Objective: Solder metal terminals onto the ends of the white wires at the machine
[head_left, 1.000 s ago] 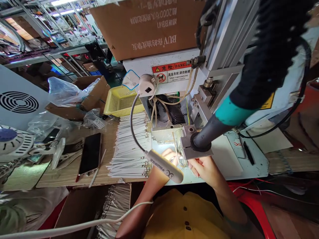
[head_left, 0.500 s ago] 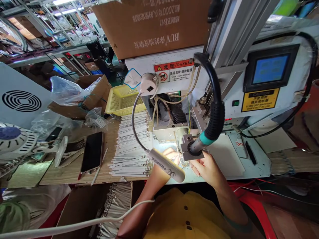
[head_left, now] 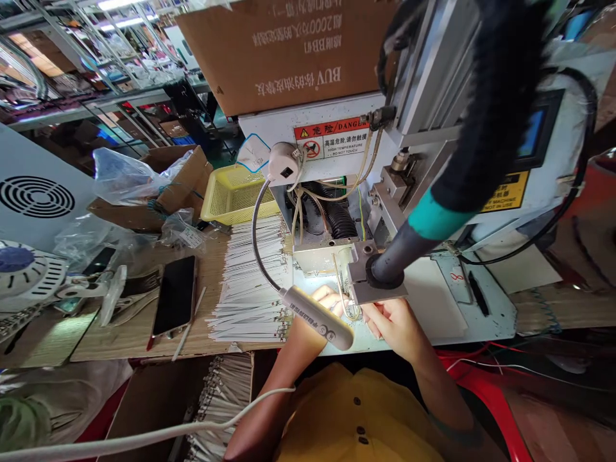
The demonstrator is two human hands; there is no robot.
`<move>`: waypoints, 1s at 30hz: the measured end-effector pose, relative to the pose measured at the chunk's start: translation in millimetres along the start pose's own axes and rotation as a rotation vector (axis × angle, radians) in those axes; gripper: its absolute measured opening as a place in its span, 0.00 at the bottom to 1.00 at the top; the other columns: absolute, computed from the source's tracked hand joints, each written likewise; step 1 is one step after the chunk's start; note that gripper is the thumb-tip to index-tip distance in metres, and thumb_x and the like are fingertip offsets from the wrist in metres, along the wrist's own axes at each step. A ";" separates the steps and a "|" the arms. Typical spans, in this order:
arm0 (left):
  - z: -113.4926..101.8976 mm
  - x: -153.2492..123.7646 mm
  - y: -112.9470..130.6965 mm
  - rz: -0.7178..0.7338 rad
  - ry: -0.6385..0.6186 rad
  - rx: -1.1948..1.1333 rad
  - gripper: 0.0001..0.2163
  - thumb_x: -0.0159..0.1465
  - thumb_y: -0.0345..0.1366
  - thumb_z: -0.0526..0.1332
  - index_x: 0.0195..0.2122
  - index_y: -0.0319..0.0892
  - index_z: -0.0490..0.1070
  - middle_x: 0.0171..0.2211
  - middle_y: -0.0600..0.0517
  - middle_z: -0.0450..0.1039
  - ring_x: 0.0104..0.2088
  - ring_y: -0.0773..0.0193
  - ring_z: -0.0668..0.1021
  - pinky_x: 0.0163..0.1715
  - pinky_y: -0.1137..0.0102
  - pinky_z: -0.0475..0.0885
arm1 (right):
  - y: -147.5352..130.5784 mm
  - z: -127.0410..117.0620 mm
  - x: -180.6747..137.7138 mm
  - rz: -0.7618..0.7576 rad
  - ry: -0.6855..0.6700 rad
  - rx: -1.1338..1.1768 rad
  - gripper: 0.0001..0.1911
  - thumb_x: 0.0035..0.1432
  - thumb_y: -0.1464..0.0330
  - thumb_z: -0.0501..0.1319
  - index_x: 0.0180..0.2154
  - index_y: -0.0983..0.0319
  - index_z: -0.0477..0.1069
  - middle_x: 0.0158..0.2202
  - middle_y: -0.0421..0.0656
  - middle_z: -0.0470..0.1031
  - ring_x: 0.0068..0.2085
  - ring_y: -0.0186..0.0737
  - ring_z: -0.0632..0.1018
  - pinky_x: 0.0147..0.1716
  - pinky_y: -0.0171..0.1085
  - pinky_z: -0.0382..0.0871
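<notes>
Both hands are at the lit work spot under the metal head (head_left: 375,273) of a bench machine. My left hand (head_left: 332,300) is partly covered by the gooseneck lamp (head_left: 317,317); its fingers are bent inward towards the fixture. On the other side, my right hand (head_left: 397,327) has thumb and fingers drawn together just below the head. What the fingertips hold is too small and hidden to name. A thin tube (head_left: 339,282) curves down between the hands. Left of them lies a wide row of white cable pieces (head_left: 253,276) with small metallic ends.
A thick black hose with a teal band (head_left: 437,215) rises close to my view. At the left lie a phone (head_left: 174,295), a yellow basket (head_left: 235,192) and an open carton (head_left: 149,186). Below the table edge, a box holds more cables (head_left: 219,404). A danger label (head_left: 332,141) marks the machine.
The machine head with its hose has risen towards my view, and the hose now covers part of the screen. Both hands stay at almost the same spot.
</notes>
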State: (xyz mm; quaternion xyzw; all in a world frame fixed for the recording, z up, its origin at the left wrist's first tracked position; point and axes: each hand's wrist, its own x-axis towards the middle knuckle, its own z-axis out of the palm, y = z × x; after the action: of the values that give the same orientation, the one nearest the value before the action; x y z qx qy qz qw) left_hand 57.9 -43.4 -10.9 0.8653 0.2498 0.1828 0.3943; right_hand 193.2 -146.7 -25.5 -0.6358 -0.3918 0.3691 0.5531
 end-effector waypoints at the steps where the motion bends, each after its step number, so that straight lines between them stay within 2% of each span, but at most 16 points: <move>1: -5.3 -3.3 -0.7 0.030 0.001 0.063 0.14 0.64 0.27 0.49 0.32 0.44 0.75 0.31 0.51 0.74 0.37 0.63 0.76 0.39 0.70 0.72 | -3.5 1.2 -5.5 -0.055 0.035 -0.094 0.14 0.64 0.64 0.52 0.26 0.60 0.60 0.18 0.36 0.62 0.18 0.30 0.64 0.17 0.31 0.57; 3: -22.3 -13.6 -4.8 0.075 0.085 0.203 0.13 0.62 0.26 0.50 0.31 0.43 0.75 0.31 0.51 0.74 0.33 0.63 0.76 0.34 0.71 0.72 | -10.3 0.3 -19.2 -0.177 0.051 -0.332 0.11 0.64 0.66 0.50 0.31 0.61 0.65 0.22 0.39 0.67 0.22 0.33 0.69 0.23 0.32 0.62; 6: -57.7 -33.0 -18.2 0.108 0.331 0.397 0.09 0.62 0.27 0.54 0.33 0.40 0.74 0.30 0.50 0.72 0.31 0.64 0.75 0.32 0.71 0.71 | -13.0 -16.0 -37.2 -0.275 -0.012 -0.608 0.10 0.64 0.68 0.51 0.32 0.60 0.68 0.25 0.40 0.72 0.25 0.35 0.72 0.28 0.33 0.64; 8: -77.2 -45.0 -30.9 0.086 0.380 0.439 0.08 0.63 0.28 0.55 0.38 0.41 0.74 0.32 0.50 0.72 0.33 0.65 0.75 0.35 0.72 0.70 | -6.9 -36.3 -40.8 -0.280 0.130 -0.711 0.11 0.63 0.67 0.51 0.31 0.59 0.68 0.24 0.39 0.72 0.23 0.34 0.72 0.26 0.32 0.64; 10: -86.5 -54.8 -43.9 0.050 0.340 0.428 0.08 0.64 0.29 0.56 0.41 0.42 0.73 0.33 0.51 0.72 0.35 0.66 0.75 0.36 0.73 0.70 | 3.8 -56.6 -36.8 -0.243 0.335 -0.803 0.09 0.62 0.64 0.52 0.32 0.60 0.68 0.27 0.41 0.73 0.25 0.36 0.73 0.27 0.33 0.64; 12: -85.8 -62.0 -53.9 0.024 0.285 0.411 0.07 0.64 0.31 0.56 0.40 0.43 0.74 0.33 0.51 0.72 0.35 0.65 0.74 0.37 0.72 0.70 | 16.2 -69.2 -28.8 -0.286 0.409 -0.860 0.11 0.61 0.62 0.52 0.32 0.60 0.67 0.28 0.43 0.73 0.26 0.38 0.73 0.27 0.35 0.65; 16: -74.3 -63.1 -60.1 -0.027 0.237 0.388 0.07 0.64 0.34 0.57 0.37 0.44 0.75 0.35 0.50 0.71 0.39 0.63 0.73 0.41 0.69 0.70 | 34.6 -66.3 -17.8 -0.380 0.412 -0.941 0.14 0.61 0.59 0.50 0.32 0.61 0.66 0.29 0.47 0.72 0.31 0.45 0.74 0.32 0.40 0.67; 21: -73.5 -40.6 -60.5 -0.121 0.341 0.439 0.08 0.65 0.33 0.55 0.36 0.41 0.74 0.34 0.49 0.72 0.37 0.63 0.74 0.40 0.69 0.70 | 38.4 -52.2 -19.1 -0.382 0.437 -0.978 0.16 0.62 0.58 0.47 0.32 0.61 0.65 0.29 0.49 0.72 0.32 0.49 0.73 0.33 0.44 0.67; 25: -78.3 -20.4 -61.9 -0.189 0.251 0.568 0.09 0.63 0.27 0.55 0.35 0.42 0.74 0.36 0.49 0.73 0.38 0.59 0.74 0.41 0.66 0.69 | 33.3 -50.2 -21.1 -0.318 0.482 -0.950 0.16 0.62 0.58 0.47 0.32 0.60 0.66 0.27 0.47 0.72 0.29 0.46 0.74 0.30 0.41 0.66; 28: -80.0 -12.6 -61.1 -0.225 0.184 0.591 0.09 0.61 0.24 0.54 0.34 0.41 0.72 0.35 0.49 0.73 0.39 0.58 0.73 0.39 0.66 0.69 | 26.8 -50.9 -22.7 -0.340 0.509 -0.899 0.16 0.62 0.59 0.49 0.37 0.62 0.69 0.30 0.47 0.74 0.29 0.44 0.75 0.30 0.39 0.66; 30: -81.1 -11.2 -62.8 -0.234 0.152 0.621 0.09 0.62 0.24 0.53 0.33 0.41 0.71 0.34 0.49 0.72 0.38 0.58 0.72 0.37 0.66 0.68 | 21.7 -51.5 -24.5 -0.343 0.482 -0.834 0.15 0.62 0.60 0.51 0.37 0.62 0.71 0.33 0.47 0.76 0.29 0.41 0.75 0.31 0.38 0.67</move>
State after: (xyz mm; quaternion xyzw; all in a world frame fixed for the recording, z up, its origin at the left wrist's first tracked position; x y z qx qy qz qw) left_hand -10.8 33.6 -10.4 0.8934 0.4198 0.1157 0.1102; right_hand 231.3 -192.0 -40.2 -0.7961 -0.4657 -0.0719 0.3797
